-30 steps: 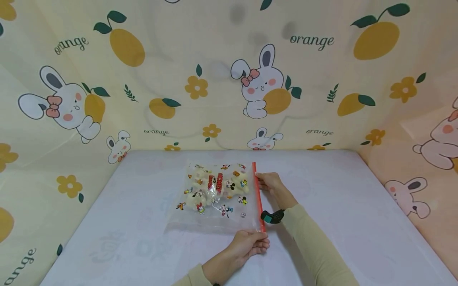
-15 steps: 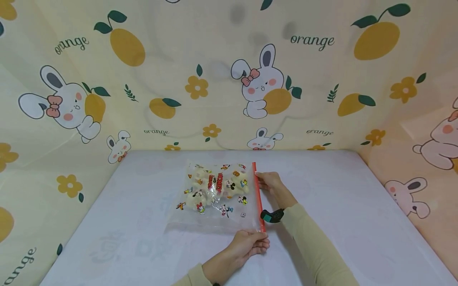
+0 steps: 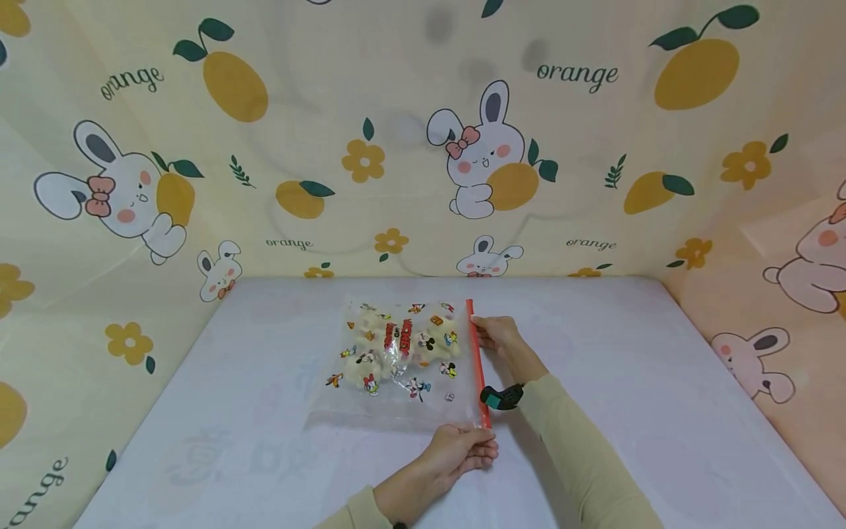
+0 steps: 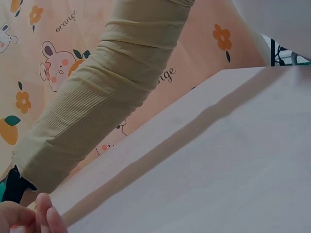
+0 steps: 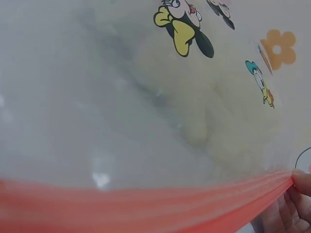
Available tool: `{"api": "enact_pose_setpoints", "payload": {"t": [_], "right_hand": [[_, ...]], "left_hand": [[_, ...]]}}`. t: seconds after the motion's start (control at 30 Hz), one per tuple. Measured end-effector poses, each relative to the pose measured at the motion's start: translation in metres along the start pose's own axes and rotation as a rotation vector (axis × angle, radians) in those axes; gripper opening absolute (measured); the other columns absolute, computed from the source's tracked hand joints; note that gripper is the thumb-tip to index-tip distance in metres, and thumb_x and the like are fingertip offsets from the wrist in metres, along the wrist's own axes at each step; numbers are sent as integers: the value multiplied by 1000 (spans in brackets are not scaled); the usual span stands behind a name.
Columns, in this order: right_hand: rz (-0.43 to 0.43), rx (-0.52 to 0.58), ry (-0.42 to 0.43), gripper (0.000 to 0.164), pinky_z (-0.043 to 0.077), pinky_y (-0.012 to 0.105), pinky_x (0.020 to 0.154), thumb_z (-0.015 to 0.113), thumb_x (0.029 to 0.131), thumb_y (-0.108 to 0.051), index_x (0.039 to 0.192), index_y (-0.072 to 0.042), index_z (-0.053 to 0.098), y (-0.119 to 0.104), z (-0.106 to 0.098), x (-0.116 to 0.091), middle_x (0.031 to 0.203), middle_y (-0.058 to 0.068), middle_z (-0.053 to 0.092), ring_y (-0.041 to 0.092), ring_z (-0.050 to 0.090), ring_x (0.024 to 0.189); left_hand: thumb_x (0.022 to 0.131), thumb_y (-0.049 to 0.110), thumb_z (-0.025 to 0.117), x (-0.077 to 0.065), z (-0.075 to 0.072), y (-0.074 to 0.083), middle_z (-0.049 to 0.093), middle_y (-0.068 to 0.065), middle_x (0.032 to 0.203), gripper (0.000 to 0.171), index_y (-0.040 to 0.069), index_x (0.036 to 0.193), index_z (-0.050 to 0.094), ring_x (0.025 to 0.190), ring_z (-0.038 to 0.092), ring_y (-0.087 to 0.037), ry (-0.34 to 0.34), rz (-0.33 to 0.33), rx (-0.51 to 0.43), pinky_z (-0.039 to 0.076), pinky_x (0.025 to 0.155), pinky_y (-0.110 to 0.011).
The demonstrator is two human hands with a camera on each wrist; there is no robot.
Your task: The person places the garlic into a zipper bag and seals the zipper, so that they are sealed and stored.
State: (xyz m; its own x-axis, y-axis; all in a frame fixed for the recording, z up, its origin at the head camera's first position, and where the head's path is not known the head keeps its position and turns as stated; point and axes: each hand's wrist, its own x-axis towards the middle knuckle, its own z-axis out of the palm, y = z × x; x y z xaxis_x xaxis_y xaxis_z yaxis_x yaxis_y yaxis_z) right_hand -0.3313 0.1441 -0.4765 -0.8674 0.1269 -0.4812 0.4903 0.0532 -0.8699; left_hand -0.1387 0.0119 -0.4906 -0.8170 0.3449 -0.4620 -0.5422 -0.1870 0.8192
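Observation:
A clear plastic zip bag [image 3: 423, 400] printed with colourful cartoon characters lies in the middle of the table in the head view. Through its film shows a pale cream, lumpy soft-looking thing [image 3: 363, 367]. Along the bag's right side runs a red zip strip [image 3: 477, 360]. My left hand [image 3: 456, 455] pinches the near end of that strip between thumb and fingers. Toward the far end, my right hand [image 3: 501, 339] pinches the strip's edge. The right wrist view has the red strip stretched across the bottom, with the right thumb and fingers [image 5: 302, 182] gripping it at the right.
A white cloth [image 3: 231, 389] covers the table. Behind and on both sides hangs a cream curtain [image 3: 410, 162] printed with rabbits and oranges. The right forearm in a beige sleeve [image 4: 102, 97], with a black band [image 3: 502, 397] at its wrist, spans the left wrist view.

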Motion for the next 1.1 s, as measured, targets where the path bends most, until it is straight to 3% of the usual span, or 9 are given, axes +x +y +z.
{"api": "enact_pose_setpoints", "payload": {"t": [0.37, 1.1], "right_hand": [[2, -30, 6, 40, 53, 16, 62, 67, 91, -27, 117, 3, 62, -3, 0, -4, 81, 1, 62, 7, 57, 63], [6, -18, 13, 41, 51, 14, 57, 64, 93, -27, 122, 2, 58, -4, 1, 0, 73, -4, 60, 5, 56, 61]], "left_hand": [[93, 8, 58, 0, 0, 0, 65, 3, 68, 22, -10, 104, 65, 65, 63, -4, -13, 17, -6, 56, 65, -16], [93, 9, 59, -1, 0, 0, 65, 2, 69, 22, -9, 104, 66, 65, 63, -5, 2, 1, 2, 58, 66, -18]]}}
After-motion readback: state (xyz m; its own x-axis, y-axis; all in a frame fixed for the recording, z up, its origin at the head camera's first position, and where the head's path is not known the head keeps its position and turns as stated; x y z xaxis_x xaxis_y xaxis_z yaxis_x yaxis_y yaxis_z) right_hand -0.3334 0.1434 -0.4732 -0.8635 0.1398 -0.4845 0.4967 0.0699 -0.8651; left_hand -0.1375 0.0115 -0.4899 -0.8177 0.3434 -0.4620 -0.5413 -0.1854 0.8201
